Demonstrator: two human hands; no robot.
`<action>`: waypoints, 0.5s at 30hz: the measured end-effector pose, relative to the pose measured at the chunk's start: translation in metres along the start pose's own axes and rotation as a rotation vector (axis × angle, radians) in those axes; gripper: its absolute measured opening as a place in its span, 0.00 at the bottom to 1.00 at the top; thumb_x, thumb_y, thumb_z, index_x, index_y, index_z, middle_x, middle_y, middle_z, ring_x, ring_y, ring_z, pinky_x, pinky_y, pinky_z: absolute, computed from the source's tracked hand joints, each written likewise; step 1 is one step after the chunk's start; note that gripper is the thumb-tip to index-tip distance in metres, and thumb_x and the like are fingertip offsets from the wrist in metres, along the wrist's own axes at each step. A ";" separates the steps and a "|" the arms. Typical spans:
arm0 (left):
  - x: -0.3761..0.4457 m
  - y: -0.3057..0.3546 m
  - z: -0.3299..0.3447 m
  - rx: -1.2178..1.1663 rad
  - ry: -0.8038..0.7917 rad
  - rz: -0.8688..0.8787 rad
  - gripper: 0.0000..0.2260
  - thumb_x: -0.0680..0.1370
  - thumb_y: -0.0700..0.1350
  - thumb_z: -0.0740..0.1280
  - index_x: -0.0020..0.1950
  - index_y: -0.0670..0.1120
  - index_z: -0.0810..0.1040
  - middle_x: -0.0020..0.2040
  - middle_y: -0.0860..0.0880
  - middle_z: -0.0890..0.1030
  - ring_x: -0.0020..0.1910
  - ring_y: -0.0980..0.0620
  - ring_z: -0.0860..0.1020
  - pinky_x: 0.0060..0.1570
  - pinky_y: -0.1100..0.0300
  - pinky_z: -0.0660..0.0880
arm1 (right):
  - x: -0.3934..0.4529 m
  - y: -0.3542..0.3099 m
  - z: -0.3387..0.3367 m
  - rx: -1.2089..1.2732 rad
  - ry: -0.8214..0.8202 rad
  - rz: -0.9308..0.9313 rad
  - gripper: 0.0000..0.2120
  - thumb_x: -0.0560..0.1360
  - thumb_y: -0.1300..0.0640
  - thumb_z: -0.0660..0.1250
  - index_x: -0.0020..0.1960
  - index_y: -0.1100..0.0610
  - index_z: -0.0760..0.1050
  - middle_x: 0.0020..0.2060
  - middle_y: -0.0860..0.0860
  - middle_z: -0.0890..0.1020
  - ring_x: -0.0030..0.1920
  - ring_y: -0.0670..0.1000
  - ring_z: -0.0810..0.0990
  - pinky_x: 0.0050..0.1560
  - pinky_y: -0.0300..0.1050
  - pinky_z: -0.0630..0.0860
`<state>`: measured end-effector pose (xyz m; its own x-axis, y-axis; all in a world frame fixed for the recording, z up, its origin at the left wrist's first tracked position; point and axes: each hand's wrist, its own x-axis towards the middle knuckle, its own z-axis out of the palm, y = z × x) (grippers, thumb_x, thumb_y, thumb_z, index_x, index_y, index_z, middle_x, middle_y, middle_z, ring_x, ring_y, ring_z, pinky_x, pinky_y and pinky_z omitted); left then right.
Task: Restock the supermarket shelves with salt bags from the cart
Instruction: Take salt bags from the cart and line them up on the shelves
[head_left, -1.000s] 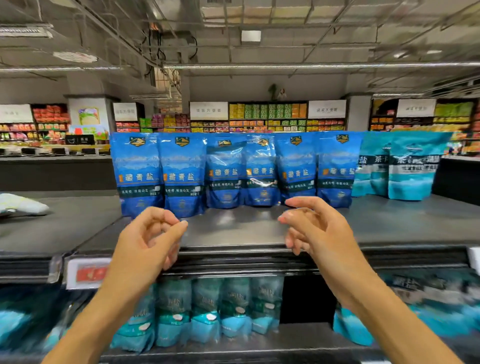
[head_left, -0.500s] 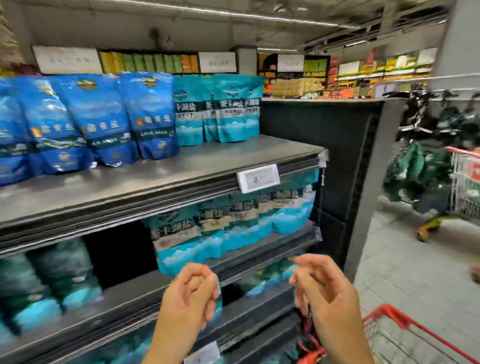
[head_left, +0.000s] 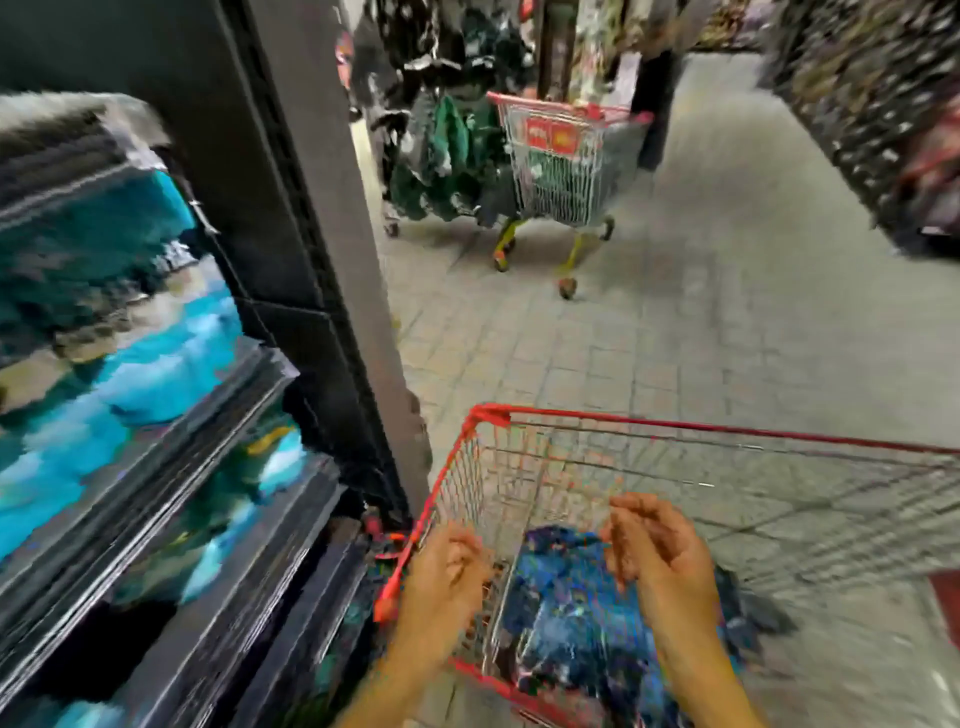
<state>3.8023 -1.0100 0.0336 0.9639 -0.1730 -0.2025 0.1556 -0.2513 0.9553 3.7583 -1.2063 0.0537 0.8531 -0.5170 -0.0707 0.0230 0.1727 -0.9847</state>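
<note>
Lying in the bottom of the red-rimmed cart (head_left: 470, 441), the dark blue salt bags (head_left: 566, 613) form a blurred heap; their print cannot be read. Your left hand (head_left: 441, 587) hangs over the cart's near left corner, fingers loosely curled and holding nothing, just beside the red rim but not clearly touching it. Your right hand (head_left: 660, 561) hovers above the bags, toward the cart's middle, its fingers (head_left: 623, 519) bent and relaxed, apart from the bags and empty. Both forearms enter from the cart's near side.

Left of the cart stands the shelf unit (head_left: 156, 545), its dark shelf edges running away from the cart's near left corner. Turquoise bags (head_left: 130, 364) fill those shelves, smeared by motion blur. A dark upright end panel (head_left: 311, 234) closes the unit just beyond the cart's far left corner.

Beyond the cart's far rim lies a grey tiled floor (head_left: 727, 312). Farther along that floor, well apart from your cart, a second cart (head_left: 566, 166) with red trim stands on yellow-green legs, with dark green goods (head_left: 447, 156) on its left. To the far right of your cart, another dark display (head_left: 872, 104) borders the aisle, too blurred to tell its contents.
</note>
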 end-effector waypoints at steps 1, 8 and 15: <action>0.009 -0.004 0.013 0.031 -0.060 -0.012 0.07 0.79 0.30 0.63 0.44 0.40 0.76 0.35 0.45 0.77 0.28 0.60 0.73 0.27 0.75 0.66 | 0.001 0.005 -0.013 -0.014 0.065 0.015 0.09 0.79 0.70 0.62 0.46 0.59 0.77 0.29 0.50 0.81 0.22 0.44 0.71 0.21 0.34 0.67; 0.051 -0.034 0.106 0.173 -0.310 -0.149 0.09 0.80 0.32 0.63 0.43 0.43 0.70 0.30 0.49 0.75 0.20 0.60 0.70 0.19 0.69 0.64 | 0.004 0.049 -0.101 -0.072 0.382 0.161 0.05 0.80 0.62 0.65 0.46 0.58 0.78 0.32 0.52 0.79 0.26 0.45 0.72 0.23 0.38 0.67; 0.104 -0.115 0.190 0.385 -0.462 -0.355 0.07 0.83 0.40 0.58 0.54 0.36 0.71 0.38 0.45 0.75 0.32 0.52 0.72 0.29 0.61 0.68 | 0.054 0.162 -0.178 -0.306 0.406 0.509 0.07 0.82 0.57 0.63 0.50 0.58 0.78 0.41 0.55 0.81 0.34 0.49 0.79 0.27 0.39 0.73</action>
<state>3.8437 -1.1804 -0.1387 0.6647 -0.3840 -0.6409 0.2741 -0.6727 0.6873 3.7154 -1.3558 -0.1383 0.4564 -0.7163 -0.5278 -0.5234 0.2635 -0.8103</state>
